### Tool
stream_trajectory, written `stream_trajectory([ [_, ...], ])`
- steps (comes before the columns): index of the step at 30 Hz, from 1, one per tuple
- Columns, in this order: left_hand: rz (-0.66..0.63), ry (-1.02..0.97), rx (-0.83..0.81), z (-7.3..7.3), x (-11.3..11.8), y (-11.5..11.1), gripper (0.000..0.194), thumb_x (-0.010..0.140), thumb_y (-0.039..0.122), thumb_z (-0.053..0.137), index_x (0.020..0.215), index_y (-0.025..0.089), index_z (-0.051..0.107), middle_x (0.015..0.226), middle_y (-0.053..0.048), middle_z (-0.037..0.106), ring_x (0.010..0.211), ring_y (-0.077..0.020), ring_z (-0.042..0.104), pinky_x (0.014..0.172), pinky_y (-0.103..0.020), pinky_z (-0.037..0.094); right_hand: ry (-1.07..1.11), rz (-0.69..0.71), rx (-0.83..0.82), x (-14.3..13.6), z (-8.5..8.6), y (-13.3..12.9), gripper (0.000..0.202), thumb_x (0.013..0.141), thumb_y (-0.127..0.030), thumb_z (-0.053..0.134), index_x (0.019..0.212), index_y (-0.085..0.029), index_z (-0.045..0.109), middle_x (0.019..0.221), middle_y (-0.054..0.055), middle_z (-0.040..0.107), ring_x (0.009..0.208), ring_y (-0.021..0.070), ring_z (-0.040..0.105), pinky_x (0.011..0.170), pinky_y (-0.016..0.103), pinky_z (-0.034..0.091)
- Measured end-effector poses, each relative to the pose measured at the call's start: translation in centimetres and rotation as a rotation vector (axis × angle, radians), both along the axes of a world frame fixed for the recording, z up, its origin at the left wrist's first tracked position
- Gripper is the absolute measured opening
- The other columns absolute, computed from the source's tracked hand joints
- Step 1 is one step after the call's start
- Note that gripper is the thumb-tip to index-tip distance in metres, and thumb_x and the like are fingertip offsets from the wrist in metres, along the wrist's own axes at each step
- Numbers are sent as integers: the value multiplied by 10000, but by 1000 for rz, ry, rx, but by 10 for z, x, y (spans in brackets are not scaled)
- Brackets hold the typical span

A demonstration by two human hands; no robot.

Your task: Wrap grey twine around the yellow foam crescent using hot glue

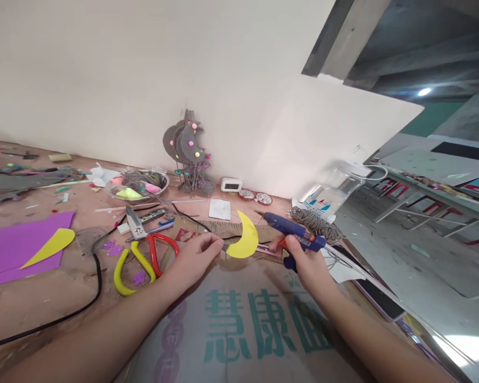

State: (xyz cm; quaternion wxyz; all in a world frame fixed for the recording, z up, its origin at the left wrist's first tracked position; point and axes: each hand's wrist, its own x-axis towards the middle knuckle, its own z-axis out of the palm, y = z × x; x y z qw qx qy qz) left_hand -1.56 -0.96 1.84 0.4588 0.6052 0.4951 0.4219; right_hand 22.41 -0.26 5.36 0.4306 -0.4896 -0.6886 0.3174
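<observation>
Left hand (201, 260): fingers pinched a small dark piece at the lower left tip of a yellow crescent (249, 239). The crescent was held up above the surface (59, 308), near the middle of the view, its horns toward the left.

Right hand (306, 260): fingers wrapped around the handle of a blue glue gun (293, 229), nozzle directed left, just to the right of the crescent.

Left of the left hand lay yellow-handled scissors (122, 271) and red-handled pliers (154, 255), close together, with small purple flowers (139, 277) about them. Farther left, a yellow teardrop-shaped piece (51, 246) lay on purple sheets (8, 250). Toward the back, a bowl (165, 186) contained pink and yellow items; a white digital display (231, 185) stood beside two small round containers (263, 199). Grey moon ornaments (187, 143) hung against the pale panel (104, 80).
</observation>
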Motion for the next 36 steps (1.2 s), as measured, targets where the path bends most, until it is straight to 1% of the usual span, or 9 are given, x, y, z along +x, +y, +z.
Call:
stream_trajectory([
  [3,-10,-10,13,1,1,-2,260,799,390,432,685,175,525,605,34,503,597,-126,467,566,-223,334,111,-46,-22,2,-3,9,346,873,-465,375,795,-180,555,818,56,630,594,128,530,573,259,471],
  [7,-7,-11,31,5,1,-5,245,788,375,435,680,182,540,612,30,534,607,-134,480,565,-224,333,95,-101,-72,6,-9,19,377,831,-517,424,837,-166,560,892,87,637,627,143,557,536,258,484],
  [10,-23,-8,41,7,1,-6,235,783,366,440,689,185,557,620,28,543,615,-138,489,560,-224,334,58,-122,-73,9,-5,26,394,811,-514,467,857,-144,594,860,90,649,655,147,576,542,249,473],
  [15,-43,-12,49,5,1,-4,238,788,368,433,690,183,547,624,24,524,628,-141,481,568,-227,336,-137,-98,-77,1,17,54,469,765,-543,507,905,-112,626,806,84,661,709,176,601,571,255,458],
  [18,-44,-21,34,4,2,-4,232,791,367,431,698,185,541,626,24,521,630,-141,480,579,-229,338,-387,-79,-57,-14,25,83,457,749,-543,509,855,-122,654,774,62,670,726,198,600,660,303,464],
  [21,-39,-26,11,4,2,-3,227,788,366,440,697,183,538,625,22,514,631,-141,481,587,-232,342,-409,-60,-61,-33,20,109,400,730,-500,565,887,-142,651,814,56,681,777,217,607,708,308,460],
  [24,-32,-35,-4,5,3,-2,218,783,363,450,693,183,534,614,20,515,621,-144,481,581,-235,342,-417,-43,-77,-51,8,124,341,731,-450,591,859,-139,648,779,68,684,721,212,611,645,291,464],
  [31,-22,-66,-7,4,5,-2,227,780,367,470,687,179,558,600,24,534,605,-137,488,568,-232,349,-437,2,-120,-62,-14,133,261,721,-368,621,757,-109,628,622,69,656,499,156,551,471,259,428],
  [36,5,-213,-102,3,3,3,273,752,424,519,665,166,537,563,38,496,541,-107,443,530,-218,330,-401,5,-50,-47,-8,124,300,782,-341,544,973,-121,620,855,88,687,727,197,625,640,296,488],
])
